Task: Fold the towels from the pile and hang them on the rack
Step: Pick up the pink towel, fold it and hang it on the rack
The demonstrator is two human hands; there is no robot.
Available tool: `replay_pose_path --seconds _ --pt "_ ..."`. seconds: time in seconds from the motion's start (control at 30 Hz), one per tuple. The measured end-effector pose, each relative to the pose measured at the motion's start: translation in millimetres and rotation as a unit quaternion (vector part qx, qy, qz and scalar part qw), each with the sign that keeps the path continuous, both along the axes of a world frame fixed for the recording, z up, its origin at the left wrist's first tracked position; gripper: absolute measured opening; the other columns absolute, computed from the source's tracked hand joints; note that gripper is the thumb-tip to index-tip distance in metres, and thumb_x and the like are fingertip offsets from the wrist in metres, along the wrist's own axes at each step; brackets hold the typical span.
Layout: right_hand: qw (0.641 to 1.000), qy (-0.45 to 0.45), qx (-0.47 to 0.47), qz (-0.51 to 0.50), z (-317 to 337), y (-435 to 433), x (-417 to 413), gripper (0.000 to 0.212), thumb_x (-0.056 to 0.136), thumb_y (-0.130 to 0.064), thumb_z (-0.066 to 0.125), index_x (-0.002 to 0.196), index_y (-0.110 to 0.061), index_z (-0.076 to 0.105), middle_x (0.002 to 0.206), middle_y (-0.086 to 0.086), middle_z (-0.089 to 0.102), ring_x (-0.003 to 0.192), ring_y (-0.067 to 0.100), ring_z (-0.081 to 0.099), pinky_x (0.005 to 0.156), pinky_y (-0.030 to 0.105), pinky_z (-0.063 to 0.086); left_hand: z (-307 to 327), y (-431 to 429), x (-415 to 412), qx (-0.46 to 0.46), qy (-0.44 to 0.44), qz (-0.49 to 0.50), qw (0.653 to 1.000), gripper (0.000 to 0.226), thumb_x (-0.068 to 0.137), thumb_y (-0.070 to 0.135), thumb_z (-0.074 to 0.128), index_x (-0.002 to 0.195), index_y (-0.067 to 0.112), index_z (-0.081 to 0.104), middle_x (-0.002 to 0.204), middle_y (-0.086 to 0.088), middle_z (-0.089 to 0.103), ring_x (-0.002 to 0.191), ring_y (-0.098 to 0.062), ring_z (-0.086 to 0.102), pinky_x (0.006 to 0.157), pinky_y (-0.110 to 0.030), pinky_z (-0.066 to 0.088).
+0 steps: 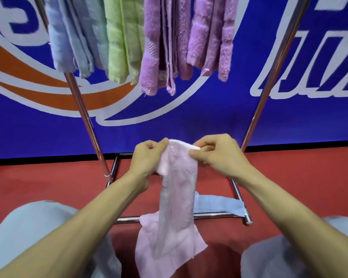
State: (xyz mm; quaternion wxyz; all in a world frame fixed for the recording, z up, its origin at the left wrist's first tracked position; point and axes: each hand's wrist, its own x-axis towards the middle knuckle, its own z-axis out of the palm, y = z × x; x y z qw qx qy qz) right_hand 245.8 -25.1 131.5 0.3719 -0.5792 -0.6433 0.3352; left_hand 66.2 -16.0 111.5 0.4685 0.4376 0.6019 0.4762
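Two hands, ours: left (147,159) and right (215,155) both pinching pink towel (177,189); rack (88,125) beyond holds purple towels (181,41).

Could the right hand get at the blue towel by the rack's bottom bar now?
Probably not yet: the right hand pinches the pink towel, so it must let go first. Otherwise the way down to the blue towel looks free.

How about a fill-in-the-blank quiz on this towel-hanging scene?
The left hand and right hand pinch the top of a terry towel coloured pale ____.
On the shiny metal rack, the lone towel between light blue towels and purple towels is lime ____.
A flat light blue cloth lies by the rack's base on a floor coloured ____.
Missing words: pink; green; red.
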Motion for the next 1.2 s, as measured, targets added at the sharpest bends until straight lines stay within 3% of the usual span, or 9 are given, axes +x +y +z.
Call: replay_pose_path --seconds 0.2,0.37,0.57,0.77,0.87,0.93,1.03,1.13,1.2 --pt "0.998 -0.047 0.038 0.012 2 -8 -9 0.007 0.077 -0.021 0.077 0.083 -0.018 0.074 0.069 0.006 0.072 0.072 0.021 0.069 0.073 0.033 0.056 6 -9 12 -0.028 -0.109 -0.036 0.993 0.025 0.096 0.026 0.055 0.081 0.006 0.051 0.074 -0.013 0.062 0.054 -0.017 0.066 0.049 -0.031 0.057" --pt "0.995 -0.072 0.058 0.034 0 -10 -15 0.009 0.075 -0.02 0.078 0.084 -0.021 0.075 0.068 -0.002 0.071 0.067 0.012 0.066 0.07 0.028 0.053 7 -11 17 -0.04 -0.118 -0.053 0.991 0.023 0.095 0.023 0.056 0.082 0.005 0.049 0.082 -0.022 0.067 0.056 -0.025 0.069 0.057 -0.035 0.061" --pt "0.989 -0.1 0.077 0.074 1 -15 -15 0.016 0.078 -0.026 0.076 0.093 -0.02 0.076 0.076 -0.003 0.074 0.072 0.005 0.064 0.069 0.019 0.049 13 -15 16 -0.064 -0.153 -0.057 0.985 0.023 0.098 0.022 0.05 0.102 -0.001 0.054 0.086 -0.025 0.07 0.056 -0.023 0.069 0.053 -0.03 0.059" --pt "0.976 -0.144 0.114 0.115 -2 -20 -12 0.02 0.081 -0.03 0.074 0.094 -0.015 0.074 0.077 0.004 0.073 0.073 0.021 0.065 0.072 0.035 0.049 14 -17 17 -0.078 -0.207 -0.062 0.973 0.028 0.097 0.016 0.049 0.106 -0.009 0.058 0.084 -0.026 0.068 0.057 -0.023 0.071 0.051 -0.027 0.058" --pt "0.972 -0.159 0.133 0.113 -2 -15 -9 0.014 0.086 -0.026 0.068 0.09 -0.014 0.073 0.077 0.006 0.072 0.073 0.024 0.062 0.072 0.036 0.047 13 -16 18 -0.079 -0.17 -0.06 0.98 0.025 0.097 0.02 0.05 0.089 -0.003 0.058 0.065 -0.014 0.058 0.052 -0.024 0.067 0.055 -0.032 0.06" --pt "0.967 -0.174 0.149 0.108 2 -11 -6 0.015 0.087 -0.025 0.066 0.088 -0.011 0.072 0.075 0.008 0.07 0.072 0.028 0.058 0.071 0.036 0.046 13 -14 16 -0.06 -0.075 -0.052 0.994 0.028 0.096 0.022 0.048 0.077 0.004 0.054 0.063 -0.011 0.052 0.048 -0.021 0.058 0.051 -0.028 0.054" --pt "0.967 -0.178 0.158 0.088 9 -7 0 0.012 0.089 -0.02 0.064 0.092 -0.014 0.074 0.078 0.001 0.072 0.073 0.023 0.059 0.073 0.03 0.045 10 -9 15 -0.006 0.033 -0.042 0.999 0.018 0.092 0.024 0.05 0.084 0.009 0.054 0.084 -0.009 0.058 0.068 -0.019 0.056 0.062 -0.027 0.048" --pt "0.971 -0.164 0.158 0.07 15 -5 6 0.013 0.09 -0.018 0.061 0.095 -0.018 0.074 0.085 -0.006 0.074 0.08 0.015 0.064 0.078 0.027 0.046 14 -12 14 0.029 0.033 -0.056 0.997 0.023 0.09 0.027 0.05 0.11 0.022 0.061 0.111 0.008 0.062 0.101 -0.01 0.059 0.09 -0.029 0.047" --pt "0.975 -0.152 0.155 0.055 18 -6 8 0.014 0.09 -0.017 0.06 0.095 -0.019 0.074 0.089 -0.008 0.074 0.085 0.012 0.065 0.081 0.025 0.046 18 -16 14 0.06 0.015 -0.101 0.993 0.025 0.092 0.032 0.051 0.111 0.023 0.064 0.113 0.012 0.064 0.106 -0.004 0.058 0.092 -0.025 0.045"
